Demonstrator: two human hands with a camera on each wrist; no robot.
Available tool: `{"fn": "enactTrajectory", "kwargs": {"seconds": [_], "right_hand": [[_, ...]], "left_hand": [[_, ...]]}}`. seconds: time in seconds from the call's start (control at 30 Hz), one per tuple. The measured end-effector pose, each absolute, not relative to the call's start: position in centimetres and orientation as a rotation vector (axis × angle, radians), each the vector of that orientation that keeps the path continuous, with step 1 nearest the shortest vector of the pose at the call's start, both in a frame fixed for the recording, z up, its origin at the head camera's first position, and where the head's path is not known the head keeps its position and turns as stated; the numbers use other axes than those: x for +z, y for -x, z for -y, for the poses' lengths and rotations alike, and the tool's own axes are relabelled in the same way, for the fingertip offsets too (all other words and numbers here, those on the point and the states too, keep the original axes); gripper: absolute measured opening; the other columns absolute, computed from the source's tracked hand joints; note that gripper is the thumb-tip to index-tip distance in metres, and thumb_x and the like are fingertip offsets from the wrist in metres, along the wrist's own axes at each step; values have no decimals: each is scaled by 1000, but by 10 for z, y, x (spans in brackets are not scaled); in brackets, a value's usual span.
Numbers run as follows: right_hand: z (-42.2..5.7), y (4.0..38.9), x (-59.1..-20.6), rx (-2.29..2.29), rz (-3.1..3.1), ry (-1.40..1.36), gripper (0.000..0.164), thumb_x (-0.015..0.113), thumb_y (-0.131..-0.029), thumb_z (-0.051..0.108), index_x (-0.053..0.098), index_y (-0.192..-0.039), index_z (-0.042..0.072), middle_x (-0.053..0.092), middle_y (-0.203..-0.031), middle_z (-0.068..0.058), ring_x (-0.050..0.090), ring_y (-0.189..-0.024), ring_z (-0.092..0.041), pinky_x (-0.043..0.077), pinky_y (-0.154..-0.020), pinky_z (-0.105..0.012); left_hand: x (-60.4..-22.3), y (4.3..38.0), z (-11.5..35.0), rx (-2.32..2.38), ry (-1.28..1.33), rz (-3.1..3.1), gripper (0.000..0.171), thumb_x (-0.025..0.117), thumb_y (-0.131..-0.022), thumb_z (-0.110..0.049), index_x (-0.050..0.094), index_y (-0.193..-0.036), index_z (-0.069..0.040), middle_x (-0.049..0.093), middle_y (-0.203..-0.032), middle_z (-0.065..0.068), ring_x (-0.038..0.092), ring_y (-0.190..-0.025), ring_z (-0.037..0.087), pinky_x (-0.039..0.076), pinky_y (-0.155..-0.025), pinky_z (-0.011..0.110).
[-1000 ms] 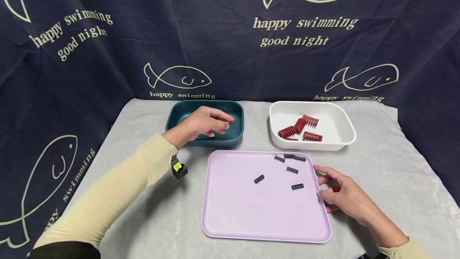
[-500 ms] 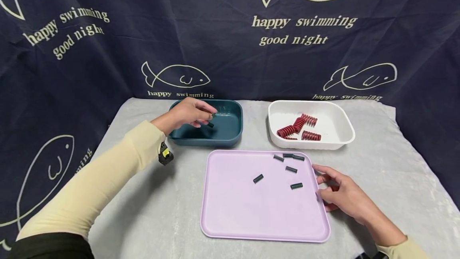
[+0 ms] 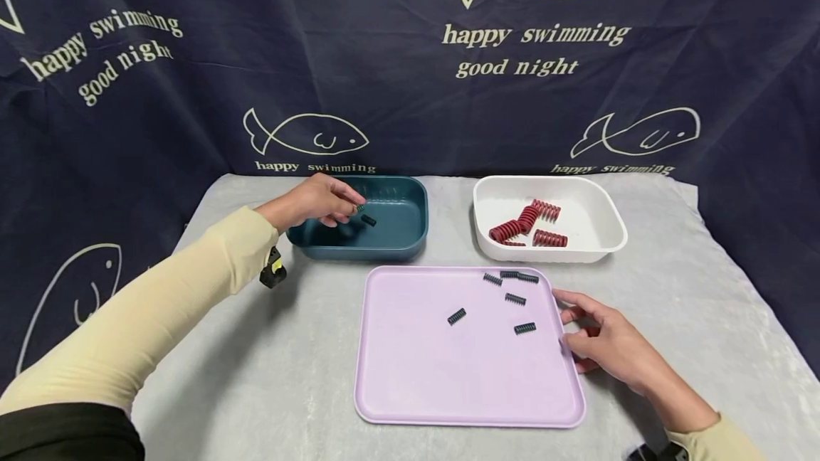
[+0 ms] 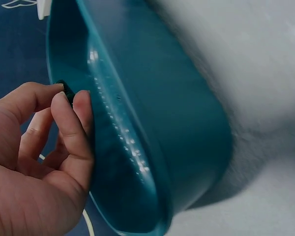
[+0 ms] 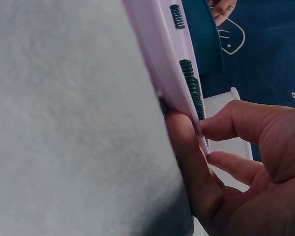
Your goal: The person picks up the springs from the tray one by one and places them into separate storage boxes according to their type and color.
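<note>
My left hand (image 3: 318,199) is over the left side of the teal bin (image 3: 384,253), pinching a small dark green spring (image 4: 66,92) between thumb and fingertips. Another dark spring (image 3: 369,220) shows in the bin, just right of the fingertips. My right hand (image 3: 613,341) grips the right rim of the lilac tray (image 3: 410,375); in the right wrist view a finger lies against the tray's outer side. Several dark green springs lie on the tray, most toward its upper right, with one spring (image 3: 457,316) nearer the middle.
A white bin (image 3: 602,233) with several larger red springs (image 3: 550,239) stands at the back right, beside the teal one. Grey cloth (image 3: 269,375) covers the table. A dark blue curtain (image 3: 410,105) with fish drawings hangs close behind the bins.
My left hand has moved left over the teal bin, still pinching a spring. A dark spring in the bin has come into sight beside the fingers. The right hand stays at the tray's rim.
</note>
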State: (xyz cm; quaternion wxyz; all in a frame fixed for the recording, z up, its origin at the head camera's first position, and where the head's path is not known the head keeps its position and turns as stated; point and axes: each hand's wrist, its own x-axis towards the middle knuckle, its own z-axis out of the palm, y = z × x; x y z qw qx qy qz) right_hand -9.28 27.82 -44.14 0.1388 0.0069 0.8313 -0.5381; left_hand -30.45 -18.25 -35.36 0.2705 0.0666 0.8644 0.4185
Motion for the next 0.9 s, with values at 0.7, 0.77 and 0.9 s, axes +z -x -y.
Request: {"fn": "enactTrajectory", "kwargs": {"seconds": [0.7, 0.77, 0.9], "right_hand": [[-278, 93, -440, -1565, -2402, -13, 74, 65, -84, -12, 43, -153, 0, 53, -118, -24, 61, -70, -19, 60, -51, -41], [-277, 93, -440, -1567, -2397, -17, 74, 64, -84, -12, 43, -153, 0, 53, -118, -24, 61, -70, -19, 60, -51, -41], [-278, 93, -440, -1568, -2392, -21, 74, 64, -84, -12, 43, -153, 0, 53, -118, -24, 61, -71, -19, 60, -51, -41]], "left_hand": [[-386, 313, 188, 1093, -75, -2323, 29, 64, -99, -2, 70, -128, 3, 73, -111, 21, 71, -90, 26, 63, -76, 37], [-386, 314, 188, 1101, -66, -2317, 30, 64, -99, -1, 69, -129, 3, 72, -112, 22, 71, -92, 27, 63, -77, 38], [-384, 315, 189, 1128, -62, -2305, 33, 63, -99, -1, 66, -131, 4, 71, -114, 23, 71, -95, 29, 63, -78, 40]]}}
